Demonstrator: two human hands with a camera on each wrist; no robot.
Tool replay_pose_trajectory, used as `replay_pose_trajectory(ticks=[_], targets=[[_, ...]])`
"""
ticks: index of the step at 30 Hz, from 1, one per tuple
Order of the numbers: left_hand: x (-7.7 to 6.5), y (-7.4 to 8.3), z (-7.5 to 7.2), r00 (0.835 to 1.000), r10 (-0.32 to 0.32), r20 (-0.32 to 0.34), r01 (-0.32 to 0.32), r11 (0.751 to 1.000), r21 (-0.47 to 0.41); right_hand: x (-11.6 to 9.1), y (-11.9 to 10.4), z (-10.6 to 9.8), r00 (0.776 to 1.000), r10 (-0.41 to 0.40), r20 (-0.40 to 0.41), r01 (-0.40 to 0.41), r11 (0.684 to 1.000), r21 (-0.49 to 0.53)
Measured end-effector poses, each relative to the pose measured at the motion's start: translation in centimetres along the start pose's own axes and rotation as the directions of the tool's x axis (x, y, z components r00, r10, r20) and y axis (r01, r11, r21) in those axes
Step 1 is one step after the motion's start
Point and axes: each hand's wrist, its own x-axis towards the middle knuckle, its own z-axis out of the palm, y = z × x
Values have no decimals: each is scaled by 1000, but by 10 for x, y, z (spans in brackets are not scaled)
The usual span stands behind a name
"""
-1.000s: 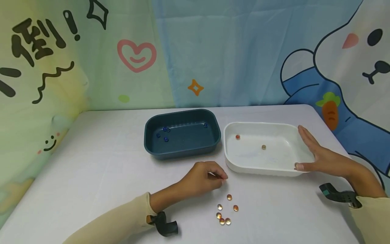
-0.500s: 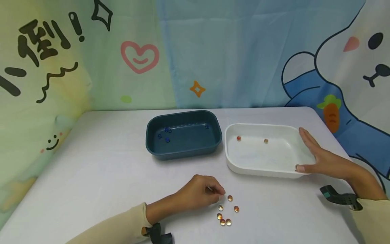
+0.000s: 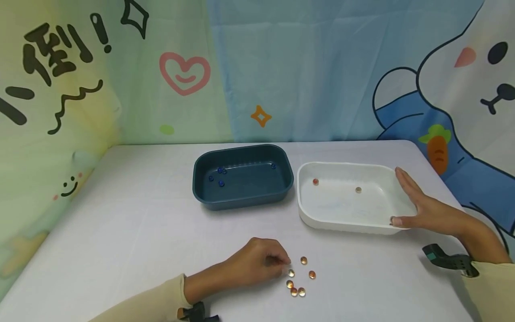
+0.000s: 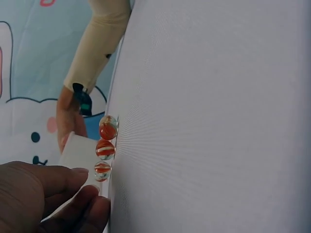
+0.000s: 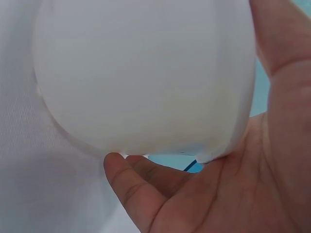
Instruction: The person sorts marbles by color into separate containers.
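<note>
My left hand (image 3: 257, 264) is low over the table at the left of a loose group of orange and clear marbles (image 3: 294, 292). Its fingertips are right at a clear marble (image 3: 291, 273); in the left wrist view, a gap shows between forefinger and thumb, with striped marbles (image 4: 105, 149) just beyond. My right hand (image 3: 430, 210) grips the right end of a white tray (image 3: 346, 226), thumb at the near corner and fingers round the end. Inside the tray lie an orange marble (image 3: 315, 182), a pale marble (image 3: 358, 190) and a small marble by the thumb.
A dark teal tray (image 3: 241, 203) with several blue marbles (image 3: 221, 183) stands left of the white tray, close beside it. A white cloth covers the table (image 3: 141, 214). Printed curtains (image 3: 314, 67) hang behind and at the left.
My left hand has come back from near the white tray toward me and left, down to the marbles. The pale marble in the white tray has rolled right. My right hand keeps its grip.
</note>
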Motion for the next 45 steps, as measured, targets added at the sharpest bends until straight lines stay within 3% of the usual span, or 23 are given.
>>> replay_pose_trajectory(ticks=[20,34,42,45], targets=[[2,1,10,996,67,60,-71,995,74,1,0,3,1000,12,-5,-12,1000,4],[6,5,14,996,76,49,-81,990,117,1,-1,1,1000,6,-12,-6,1000,-12],[6,-1,13,996,89,-1,-89,995,52,0,-2,1,1000,14,-8,-14,1000,-11],[7,-4,12,998,61,-10,-60,998,19,0,-2,1,1000,15,-6,-15,1000,-13]])
